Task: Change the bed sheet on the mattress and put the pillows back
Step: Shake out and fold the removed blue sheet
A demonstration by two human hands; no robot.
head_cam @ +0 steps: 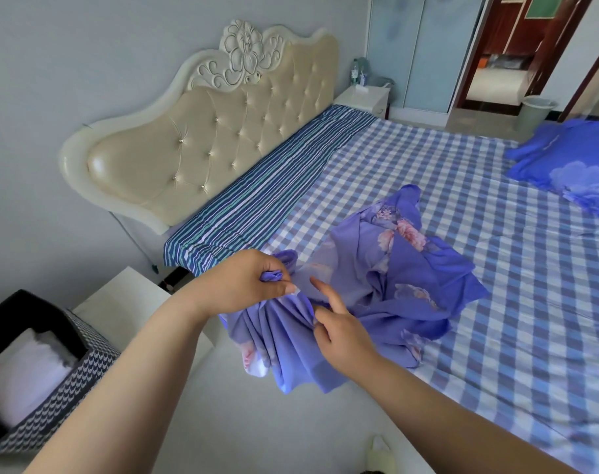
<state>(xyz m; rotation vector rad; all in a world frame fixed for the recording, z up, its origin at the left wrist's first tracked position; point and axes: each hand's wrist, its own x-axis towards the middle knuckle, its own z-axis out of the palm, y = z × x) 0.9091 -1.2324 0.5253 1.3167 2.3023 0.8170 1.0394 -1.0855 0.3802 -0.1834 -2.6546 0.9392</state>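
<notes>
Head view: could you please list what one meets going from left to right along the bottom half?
Black patterned storage box → left hand → right hand → bunched purple floral sheet → purple floral pillow.

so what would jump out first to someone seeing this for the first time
Probably the bunched purple floral sheet at the near edge of the bed, with the left hand gripping a gathered corner and the right hand pinching the folds beside it. Next, the ornate cream tufted headboard on the left, and the blue checked sheet covering the mattress.
</notes>
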